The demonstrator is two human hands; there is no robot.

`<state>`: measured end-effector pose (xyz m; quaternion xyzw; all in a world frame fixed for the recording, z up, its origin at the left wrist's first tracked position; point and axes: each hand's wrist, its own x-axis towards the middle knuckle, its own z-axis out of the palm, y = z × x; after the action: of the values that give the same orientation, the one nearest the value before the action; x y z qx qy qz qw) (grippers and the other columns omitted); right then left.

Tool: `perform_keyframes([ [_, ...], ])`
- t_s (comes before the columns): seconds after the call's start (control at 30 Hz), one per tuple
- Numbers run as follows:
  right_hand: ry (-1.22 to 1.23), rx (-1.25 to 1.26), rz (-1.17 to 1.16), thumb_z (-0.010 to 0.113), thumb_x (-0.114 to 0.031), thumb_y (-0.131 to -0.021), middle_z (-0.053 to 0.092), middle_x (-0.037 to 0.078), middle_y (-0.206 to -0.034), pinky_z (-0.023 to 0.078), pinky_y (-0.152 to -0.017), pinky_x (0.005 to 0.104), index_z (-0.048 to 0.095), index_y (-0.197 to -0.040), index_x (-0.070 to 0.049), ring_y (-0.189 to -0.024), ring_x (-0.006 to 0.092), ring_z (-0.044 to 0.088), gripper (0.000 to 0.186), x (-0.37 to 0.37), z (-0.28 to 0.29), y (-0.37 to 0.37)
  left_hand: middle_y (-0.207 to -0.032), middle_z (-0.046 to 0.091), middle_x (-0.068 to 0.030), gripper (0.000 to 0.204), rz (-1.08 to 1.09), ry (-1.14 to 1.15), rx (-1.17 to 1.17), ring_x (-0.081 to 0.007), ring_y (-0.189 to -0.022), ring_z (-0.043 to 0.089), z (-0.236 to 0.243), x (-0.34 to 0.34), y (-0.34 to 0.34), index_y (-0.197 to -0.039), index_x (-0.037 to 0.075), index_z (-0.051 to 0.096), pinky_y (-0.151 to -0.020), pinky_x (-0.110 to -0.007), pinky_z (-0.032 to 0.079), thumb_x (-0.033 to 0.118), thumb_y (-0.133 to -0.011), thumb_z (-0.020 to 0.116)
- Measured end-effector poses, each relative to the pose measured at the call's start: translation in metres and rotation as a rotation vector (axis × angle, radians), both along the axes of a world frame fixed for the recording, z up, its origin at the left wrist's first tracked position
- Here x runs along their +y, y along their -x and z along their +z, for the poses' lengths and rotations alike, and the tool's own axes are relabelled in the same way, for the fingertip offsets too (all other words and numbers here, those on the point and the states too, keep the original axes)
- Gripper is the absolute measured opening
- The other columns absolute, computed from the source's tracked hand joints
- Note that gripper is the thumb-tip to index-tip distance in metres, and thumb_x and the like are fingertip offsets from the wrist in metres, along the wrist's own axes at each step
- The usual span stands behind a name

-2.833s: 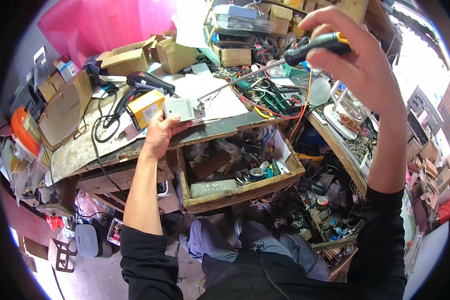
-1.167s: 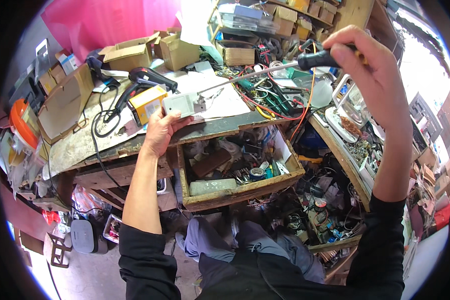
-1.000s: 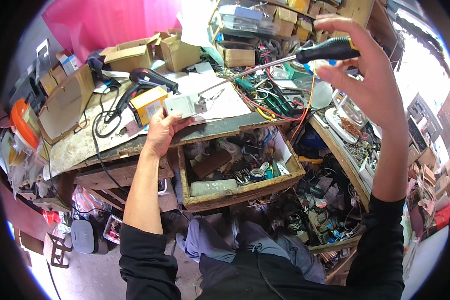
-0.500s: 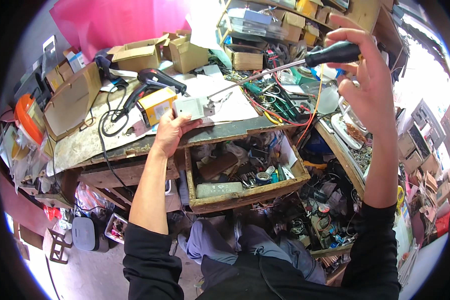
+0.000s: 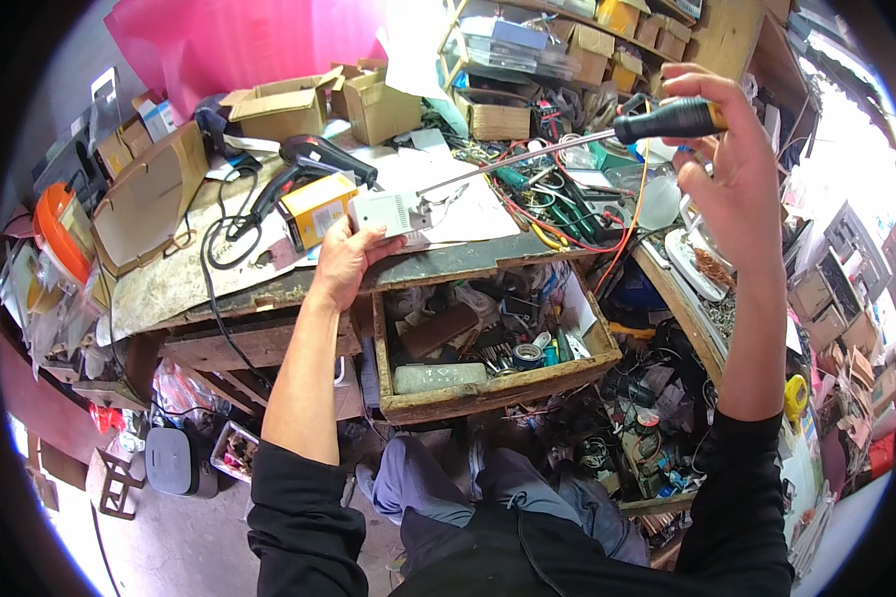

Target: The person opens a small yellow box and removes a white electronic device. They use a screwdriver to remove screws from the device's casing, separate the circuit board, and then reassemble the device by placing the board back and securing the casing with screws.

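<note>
My left hand [image 5: 344, 264] is closed on the lower edge of a small white plastic box with vent slots [image 5: 378, 212], keeping it above the front of the workbench. A metal bracket-like part sits at the box's right end. Up at the right, the fingers of my right hand [image 5: 735, 179] are round the black handle of a long screwdriver [image 5: 665, 121]. Its shaft slants down to the left, and the tip reaches the metal end of the box. Whether the tip sits in a screw is too small to tell.
A yellow box [image 5: 316, 209] and a black heat gun [image 5: 319, 157] lie left of my left hand. Pliers and tangled wires [image 5: 558, 204] cover the bench to the right. Below, an open wooden drawer [image 5: 498, 390] full of parts juts toward me. Cardboard boxes [image 5: 380, 107] stand behind.
The fingers of my right hand have shifted round the screwdriver handle, and more of its yellow end shows. The handle sits slightly lower. My left hand keeps the white box nearly in place.
</note>
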<state>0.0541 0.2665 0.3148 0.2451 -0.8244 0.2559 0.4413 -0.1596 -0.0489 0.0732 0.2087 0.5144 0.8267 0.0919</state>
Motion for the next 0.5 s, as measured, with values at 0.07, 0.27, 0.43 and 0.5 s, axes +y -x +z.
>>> perform_keyframes([
  [0.07, 0.089, -0.083, -0.052, 0.070, -0.009, -0.101, 0.070, 0.003, -0.117, 0.057, -0.080, 0.0238, 0.067, -0.125, -0.005, -0.097, 0.0080, 0.068, 0.024, -0.014, -0.005, -0.004, -0.127, 0.070, -0.0157, 0.034, 0.017, 0.008, -0.010, -0.0259, -0.113, 0.072, -0.003, -0.002, 0.000, -0.133, -0.004, 0.057, -0.099, -0.040, 0.063, 0.008, -0.102, 0.064],
  [0.27, 0.166, -0.174, 0.119, 0.066, 0.013, -0.094, 0.066, 0.007, -0.118, 0.056, -0.086, 0.0246, 0.064, -0.099, 0.000, -0.104, 0.0094, 0.064, 0.014, 0.009, -0.008, -0.002, -0.125, 0.070, -0.0179, 0.034, 0.085, 0.010, -0.015, -0.0285, -0.107, 0.074, -0.007, 0.000, 0.007, -0.131, -0.005, 0.055, -0.095, -0.039, 0.064, 0.011, -0.103, 0.065],
  [0.43, 0.085, -0.147, 0.031, 0.061, 0.022, -0.088, 0.061, 0.011, -0.126, 0.054, -0.091, 0.0261, 0.059, -0.088, 0.000, -0.107, 0.0119, 0.062, 0.023, 0.026, -0.013, -0.008, -0.123, 0.070, -0.0180, 0.038, 0.176, 0.082, -0.006, -0.0282, -0.104, 0.075, -0.005, 0.005, 0.003, -0.135, -0.003, 0.052, -0.089, -0.037, 0.065, 0.014, -0.104, 0.066],
  [0.5, 0.100, -0.122, 0.034, 0.061, 0.023, -0.086, 0.062, 0.011, -0.126, 0.054, -0.091, 0.0263, 0.060, -0.088, -0.001, -0.107, 0.0122, 0.062, 0.023, 0.029, -0.019, -0.007, -0.125, 0.069, -0.0193, 0.046, 0.225, 0.083, -0.001, -0.0266, -0.095, 0.077, -0.004, 0.007, 0.001, -0.142, -0.003, 0.048, -0.077, -0.034, 0.066, 0.015, -0.104, 0.067],
])
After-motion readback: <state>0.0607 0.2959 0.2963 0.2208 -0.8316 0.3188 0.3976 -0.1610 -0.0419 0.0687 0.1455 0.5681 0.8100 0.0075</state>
